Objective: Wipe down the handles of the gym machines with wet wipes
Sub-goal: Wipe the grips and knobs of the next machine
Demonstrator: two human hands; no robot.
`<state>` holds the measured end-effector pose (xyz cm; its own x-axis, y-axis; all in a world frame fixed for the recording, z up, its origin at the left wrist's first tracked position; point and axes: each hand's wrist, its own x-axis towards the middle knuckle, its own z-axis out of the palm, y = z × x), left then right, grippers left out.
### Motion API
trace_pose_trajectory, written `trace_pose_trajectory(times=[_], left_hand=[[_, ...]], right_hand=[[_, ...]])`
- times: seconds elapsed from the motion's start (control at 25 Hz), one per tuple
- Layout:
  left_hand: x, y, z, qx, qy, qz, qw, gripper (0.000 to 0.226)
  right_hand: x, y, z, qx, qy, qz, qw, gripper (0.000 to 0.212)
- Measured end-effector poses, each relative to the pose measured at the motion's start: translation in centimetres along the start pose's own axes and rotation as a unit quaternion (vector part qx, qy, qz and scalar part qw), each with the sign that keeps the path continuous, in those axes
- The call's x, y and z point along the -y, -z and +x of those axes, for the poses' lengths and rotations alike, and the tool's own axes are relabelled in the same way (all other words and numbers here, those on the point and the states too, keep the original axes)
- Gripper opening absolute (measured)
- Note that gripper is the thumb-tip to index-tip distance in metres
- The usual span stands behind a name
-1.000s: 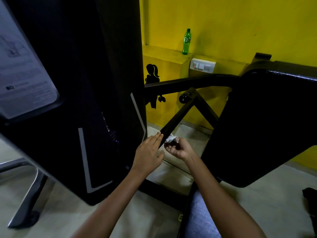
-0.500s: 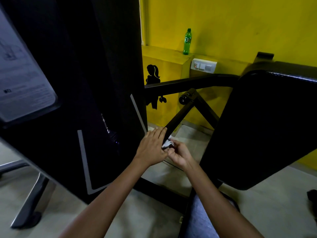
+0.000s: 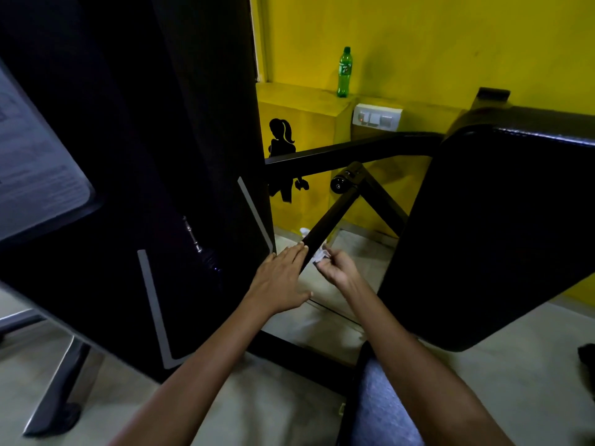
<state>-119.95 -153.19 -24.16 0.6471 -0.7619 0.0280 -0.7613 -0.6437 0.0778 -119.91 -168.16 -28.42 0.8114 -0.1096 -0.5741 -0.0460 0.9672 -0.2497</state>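
A black slanted bar (image 3: pixel 328 220) of the gym machine runs down from a round pivot towards my hands. My left hand (image 3: pixel 280 281) lies flat with straight fingers, the fingertips touching the bar's lower end. Just right of the bar, my right hand (image 3: pixel 338 268) pinches a small crumpled white wet wipe (image 3: pixel 320 254) at its fingertips, close beside the bar's lower end. Whether the wipe touches the bar I cannot tell.
A tall black weight-stack housing (image 3: pixel 145 188) fills the left. A big black pad (image 3: pixel 489 233) stands on the right. A horizontal black bar (image 3: pixel 347 154) crosses behind. A green bottle (image 3: pixel 344 72) and a switch plate (image 3: pixel 377 116) sit by the yellow wall. My knee (image 3: pixel 380 407) is below.
My hands were together around the wipe half a second ago and have parted. The left hand now lies flat at the bar's end, and the right hand keeps the wipe just to the right.
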Motion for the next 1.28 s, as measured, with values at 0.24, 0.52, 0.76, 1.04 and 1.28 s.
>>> trace_pose_trajectory(times=[0.24, 0.52, 0.76, 1.04, 1.28], left_hand=[[-1.4, 1.4, 2.7, -0.080, 0.007, -0.027, 0.996, 0.033], [-1.2, -0.4, 3.2, -0.030, 0.003, 0.053, 0.998, 0.077], [-0.9, -0.6, 3.6, 0.034, -0.003, 0.072, 0.997, 0.098], [-1.2, -0.8, 3.5, 0.024, 0.002, 0.082, 0.996, 0.099], [-1.1, -0.7, 3.5, 0.023, 0.000, 0.074, 0.997, 0.099]], right_hand=[[-0.9, 0.9, 1.2, 0.050, 0.010, -0.009, 0.999, 0.028], [-0.9, 2.5, 5.1, 0.085, 0.025, 0.025, 0.996, 0.060], [2.8, 0.7, 7.1, 0.046, 0.026, 0.148, 0.988, 0.052], [2.9, 1.5, 7.1, 0.104, 0.004, 0.085, 0.991, 0.063], [3.7, 0.9, 8.3, 0.083, 0.026, 0.115, 0.990, 0.037]])
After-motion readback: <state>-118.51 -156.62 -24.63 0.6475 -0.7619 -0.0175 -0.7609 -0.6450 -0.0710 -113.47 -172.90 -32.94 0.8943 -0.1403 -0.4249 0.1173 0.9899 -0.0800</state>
